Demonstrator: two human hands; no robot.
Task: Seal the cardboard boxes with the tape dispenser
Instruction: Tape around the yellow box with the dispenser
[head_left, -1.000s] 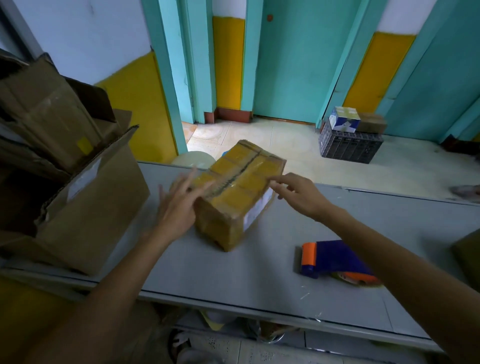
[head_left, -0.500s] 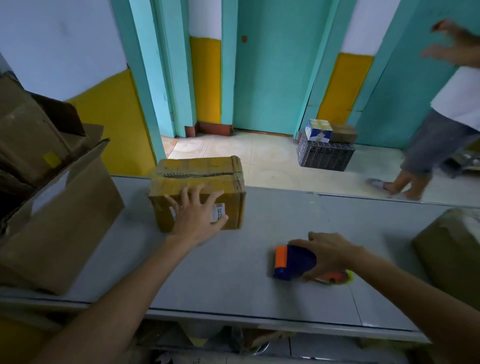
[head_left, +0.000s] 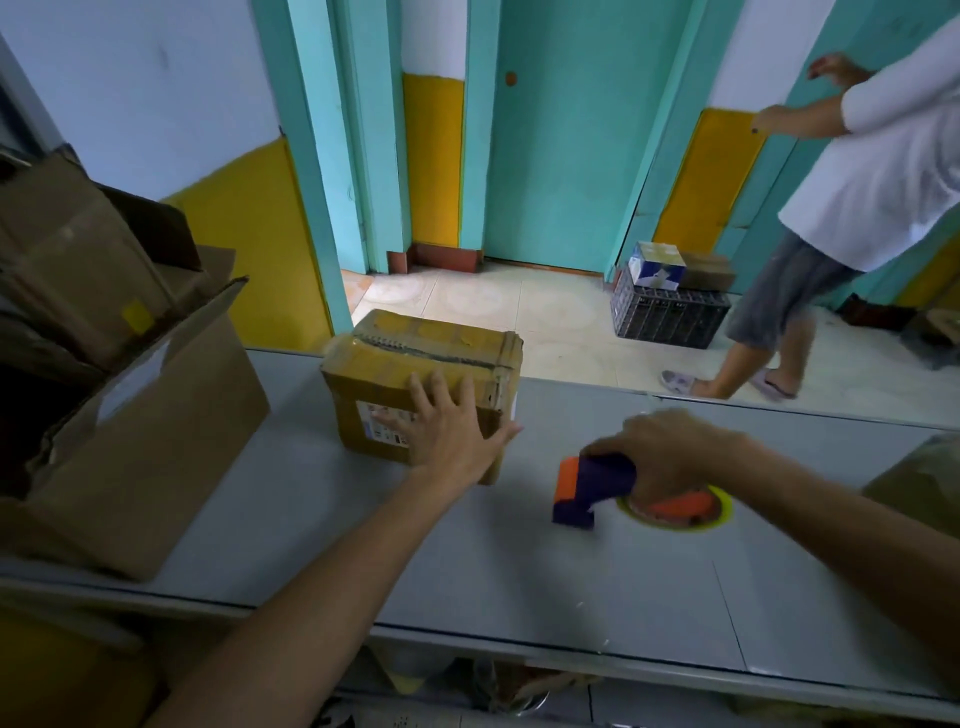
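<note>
A small cardboard box (head_left: 415, 345) wrapped in yellowish tape sits on the grey table (head_left: 519, 571), its top seam running left to right and a white label on its near side. My left hand (head_left: 447, 431) lies flat against that near side with the fingers spread. To the right, my right hand (head_left: 670, 452) grips the purple and orange tape dispenser (head_left: 592, 483), whose yellow tape roll shows under my palm. The dispenser is tilted just off the table, apart from the box.
A large open cardboard box (head_left: 145, 426) stuffed with flattened cardboard stands at the table's left end. Another brown box (head_left: 919, 478) pokes in at the right edge. Beyond the table a person (head_left: 831, 218) walks past a black crate (head_left: 670, 317) carrying small boxes.
My right hand left the box, closed on the tape dispenser and began lifting it. My left hand turned the box square and now presses its near side. A person walked in at the right.
</note>
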